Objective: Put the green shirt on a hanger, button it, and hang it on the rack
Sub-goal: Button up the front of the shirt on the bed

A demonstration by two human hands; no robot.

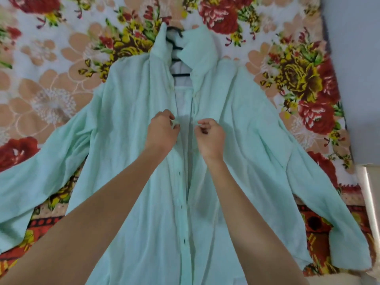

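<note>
A pale green shirt point(123, 124) lies spread face-up on a flowered bedspread, sleeves out to both sides. A black hanger point(174, 41) sits inside its collar, hook and part of the bars showing at the open neck. My left hand point(161, 132) pinches the left front edge at chest height. My right hand point(211, 136) pinches the right front edge just across the gap. The two edges are apart here, with white lining showing between them. Lower down the front edges lie close together; whether they are buttoned I cannot tell.
The flowered bedspread point(51, 64) covers the bed under the shirt. A plain bluish wall point(357, 48) runs along the right side. A pale shiny object point(370, 194) stands at the bed's right edge. No rack is in view.
</note>
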